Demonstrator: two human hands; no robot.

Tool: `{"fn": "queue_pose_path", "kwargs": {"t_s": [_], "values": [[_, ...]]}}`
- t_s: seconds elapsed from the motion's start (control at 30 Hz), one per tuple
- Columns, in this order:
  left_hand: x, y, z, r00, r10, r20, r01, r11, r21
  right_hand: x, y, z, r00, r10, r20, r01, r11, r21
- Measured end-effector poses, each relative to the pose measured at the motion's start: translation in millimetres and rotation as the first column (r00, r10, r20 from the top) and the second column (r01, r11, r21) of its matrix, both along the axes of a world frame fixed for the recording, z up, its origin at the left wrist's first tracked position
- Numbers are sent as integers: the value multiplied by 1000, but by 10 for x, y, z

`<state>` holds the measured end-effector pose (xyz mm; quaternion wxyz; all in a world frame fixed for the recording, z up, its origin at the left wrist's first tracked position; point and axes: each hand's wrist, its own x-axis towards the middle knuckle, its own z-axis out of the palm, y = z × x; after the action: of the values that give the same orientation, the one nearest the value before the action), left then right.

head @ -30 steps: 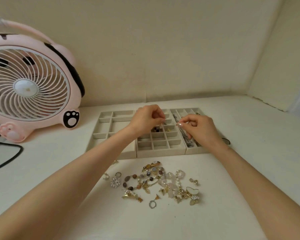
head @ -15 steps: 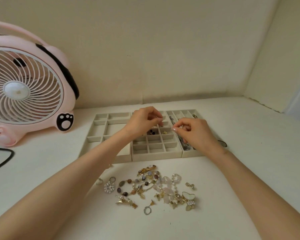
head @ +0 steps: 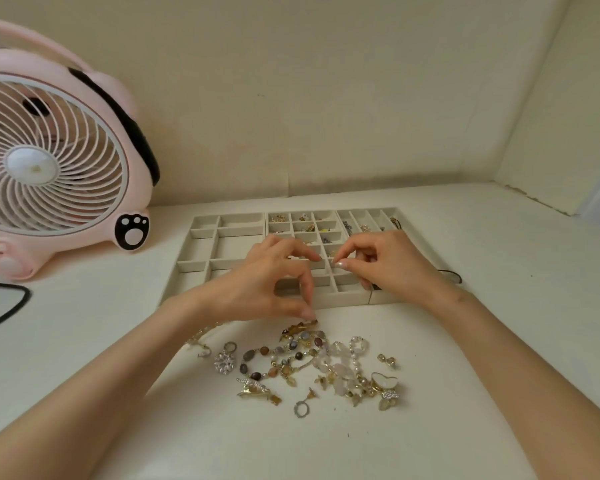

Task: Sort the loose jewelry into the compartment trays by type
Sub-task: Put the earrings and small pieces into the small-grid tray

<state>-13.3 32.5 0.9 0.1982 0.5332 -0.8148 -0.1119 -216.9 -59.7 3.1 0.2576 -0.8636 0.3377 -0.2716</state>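
Reaching down off the trays, the left hand now has its thumb and forefinger pinched together at the far edge of the jewelry pile, right at a gold piece; whether it grips that piece I cannot tell. Half a second ago this hand was up over the middle tray, fingers closed above the small compartments.

The right hand stays over the seam between the middle and right trays, thumb and forefinger closed on something tiny; only a pale glint shows at the tips, too small to name. Its place is much as before.

Three beige trays sit side by side near the back of the counter. The left one looks bare, the middle grid holds small gold bits in its far cells, and the right one has chains in long slots.

The pile lies on the counter just in front of the trays, between the forearms: a brown bead bracelet, pale pink beads, a heart ring, and a silver ring nearest the front.

A pink fan stands at the back left corner.
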Motion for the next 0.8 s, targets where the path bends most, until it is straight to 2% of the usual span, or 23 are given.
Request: {"fn": "queue_pose_path", "kwargs": {"t_s": [0.13, 0.3, 0.47, 0.67, 0.8], "values": [[-22, 47, 6, 987, -3, 163, 10, 999, -43, -12, 35, 30, 999, 28, -22, -27, 999, 37], [8, 81, 41, 978, -25, 209, 36, 998, -49, -4, 44, 18, 999, 32, -26, -31, 999, 34], [0, 91, 25, 977, -35, 211, 45, 998, -41, 1, 48, 9, 999, 31, -37, -30, 999, 26], [-2, 67, -24, 975, -37, 220, 64, 991, -114, 14, 108, 66, 999, 48, 1, -48, 997, 58], [-4, 40, -35, 991, -28, 130, 50, 984, -170, 7, 148, 175, 996, 81, -44, -77, 993, 87]]}}
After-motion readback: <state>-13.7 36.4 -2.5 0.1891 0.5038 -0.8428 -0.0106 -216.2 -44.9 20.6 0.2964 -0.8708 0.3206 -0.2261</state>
